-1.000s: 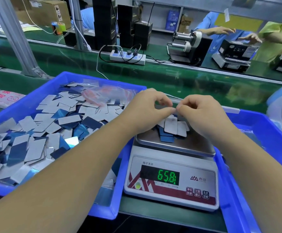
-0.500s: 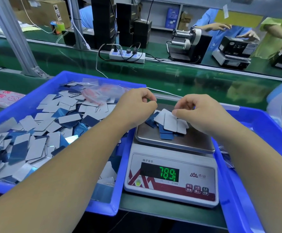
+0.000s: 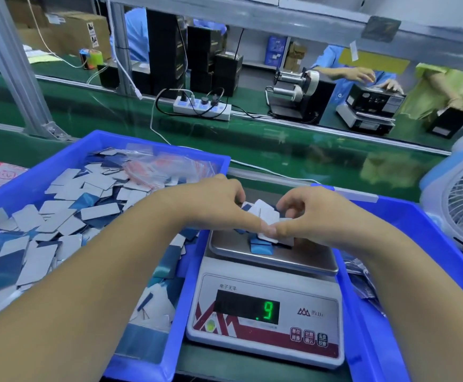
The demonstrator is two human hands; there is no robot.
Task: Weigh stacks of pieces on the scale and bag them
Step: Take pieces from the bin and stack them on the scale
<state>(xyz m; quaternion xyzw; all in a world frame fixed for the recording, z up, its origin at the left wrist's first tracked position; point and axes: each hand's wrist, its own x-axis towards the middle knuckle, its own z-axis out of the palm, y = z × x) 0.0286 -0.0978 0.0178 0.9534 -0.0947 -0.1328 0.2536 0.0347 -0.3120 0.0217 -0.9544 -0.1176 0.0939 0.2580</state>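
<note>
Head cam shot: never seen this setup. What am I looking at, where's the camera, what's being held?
No robot here: a person works with two bare hands, and one wide-angle camera worn on the head looks forward and down at them.

In the middle stands a white digital scale with a steel pan; its green display shows a 9, other digits unclear. The left hand and right hand meet over the pan and together pinch a small pile of white and blue rectangular pieces; a few lie under it on the pan.

On the left a blue plastic bin holds many loose pieces and clear bags. A second blue bin sits on the right, beside a white fan. Behind runs a green conveyor belt.
</note>
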